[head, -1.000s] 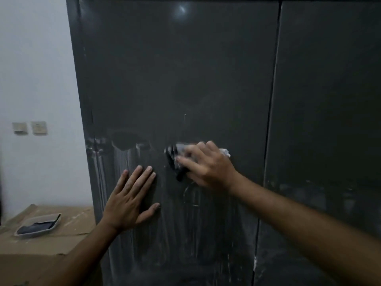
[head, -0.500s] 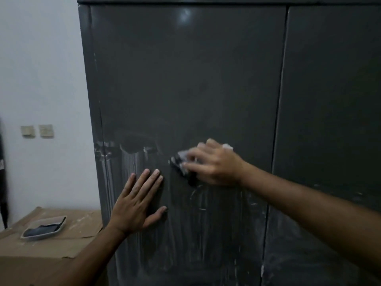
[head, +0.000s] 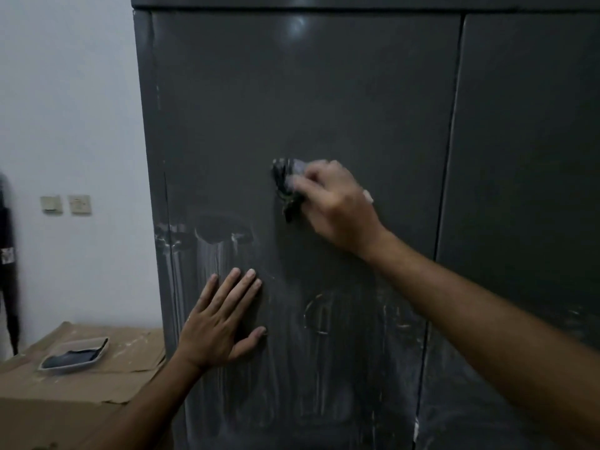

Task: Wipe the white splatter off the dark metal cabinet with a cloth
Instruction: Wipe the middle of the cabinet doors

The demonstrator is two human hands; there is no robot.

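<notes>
I see my right hand (head: 337,206) in the middle of the frame, a bit above center. Its fingers are curled around a small cloth (head: 287,183) and push it flat against the dark metal cabinet (head: 324,92). The cloth looks soft and floppy. It is bunched up, with pale parts and dirty dark parts, and a little end hangs down under my fingers. I think it is very light and bends any way I push it, so I should hold it in a wad in my fingers with my palm behind it. If I hold it loosely, it could slip out along the smooth door.

My left hand (head: 220,326) is in the lower middle of the frame. Its fingers are straight and spread, lying flat on the door and holding nothing.

The cabinet is tall, hard and smooth, with a small shiny spot near the top. A thin straight gap runs down between its two doors on the right side.

The white splatter (head: 220,254) is in the lower half of the frame. It looks thin and chalky, with long streaks running down and some curved rub marks. I think plenty is left to wipe.

At the lower left, a small tray (head: 73,355) with something dark in it sits on a brown cardboard box (head: 65,391). The box looks rough and dull.
</notes>
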